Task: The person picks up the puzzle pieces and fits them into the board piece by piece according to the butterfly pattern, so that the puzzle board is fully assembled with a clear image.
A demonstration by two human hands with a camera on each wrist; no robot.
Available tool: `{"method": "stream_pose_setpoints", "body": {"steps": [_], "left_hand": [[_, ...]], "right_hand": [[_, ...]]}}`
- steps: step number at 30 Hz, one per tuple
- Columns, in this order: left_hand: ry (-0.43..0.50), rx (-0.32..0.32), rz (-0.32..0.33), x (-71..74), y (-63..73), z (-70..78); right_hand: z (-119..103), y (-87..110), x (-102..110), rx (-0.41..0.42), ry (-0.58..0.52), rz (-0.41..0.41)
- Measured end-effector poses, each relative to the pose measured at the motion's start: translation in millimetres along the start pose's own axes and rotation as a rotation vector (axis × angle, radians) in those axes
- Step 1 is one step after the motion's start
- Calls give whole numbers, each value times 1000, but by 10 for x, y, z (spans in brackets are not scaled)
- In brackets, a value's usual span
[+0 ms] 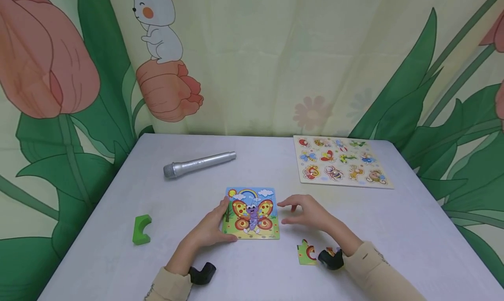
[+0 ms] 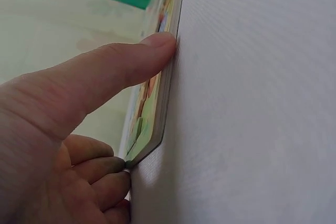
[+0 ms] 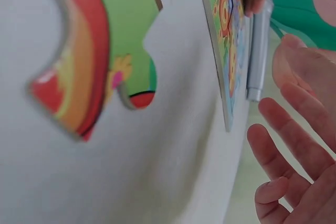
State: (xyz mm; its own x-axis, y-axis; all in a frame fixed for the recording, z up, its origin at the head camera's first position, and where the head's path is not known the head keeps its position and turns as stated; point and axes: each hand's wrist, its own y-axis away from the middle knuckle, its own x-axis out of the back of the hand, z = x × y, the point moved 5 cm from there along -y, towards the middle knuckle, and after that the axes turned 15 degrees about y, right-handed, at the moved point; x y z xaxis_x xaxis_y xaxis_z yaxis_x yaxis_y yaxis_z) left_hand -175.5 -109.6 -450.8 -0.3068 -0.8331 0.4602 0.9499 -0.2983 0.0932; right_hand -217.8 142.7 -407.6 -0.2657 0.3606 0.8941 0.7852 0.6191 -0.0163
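A square butterfly jigsaw puzzle (image 1: 252,214) lies on the white table in front of me. My left hand (image 1: 210,226) holds it at its left side, the thumb (image 2: 152,51) pressed along the near edge and the other fingers curled at the left edge. Just off the puzzle's right edge hovers my right hand (image 1: 305,212), fingers loosely bent and spread, holding nothing. Below that hand lies a loose green puzzle piece (image 1: 305,255) with a red curve; beside it a second piece is mostly hidden behind the black wrist camera (image 1: 331,259). The right wrist view shows a red-and-orange piece (image 3: 97,40) up close.
A silver microphone (image 1: 201,164) lies behind the puzzle to the left. A green block (image 1: 141,229) with a curved notch sits at the left. Toward the back right lies an insect picture board (image 1: 342,163). A printed curtain (image 1: 256,64) hangs behind the table.
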Motion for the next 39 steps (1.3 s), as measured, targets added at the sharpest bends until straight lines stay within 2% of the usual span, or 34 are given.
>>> {"method": "stream_pose_setpoints", "body": {"steps": [10, 22, 31, 39], "left_hand": [[-15, 3, -8, -4, -4, 9], [-27, 1, -5, 1, -63, 31], [-20, 16, -7, 5, -119, 4], [-10, 7, 1, 10, -128, -13]], "right_hand": [[103, 341, -4, -53, -14, -7], [147, 672, -50, -158, 20, -126], [165, 829, -129, -116, 44, -149], [139, 872, -167, -139, 102, -186]]}}
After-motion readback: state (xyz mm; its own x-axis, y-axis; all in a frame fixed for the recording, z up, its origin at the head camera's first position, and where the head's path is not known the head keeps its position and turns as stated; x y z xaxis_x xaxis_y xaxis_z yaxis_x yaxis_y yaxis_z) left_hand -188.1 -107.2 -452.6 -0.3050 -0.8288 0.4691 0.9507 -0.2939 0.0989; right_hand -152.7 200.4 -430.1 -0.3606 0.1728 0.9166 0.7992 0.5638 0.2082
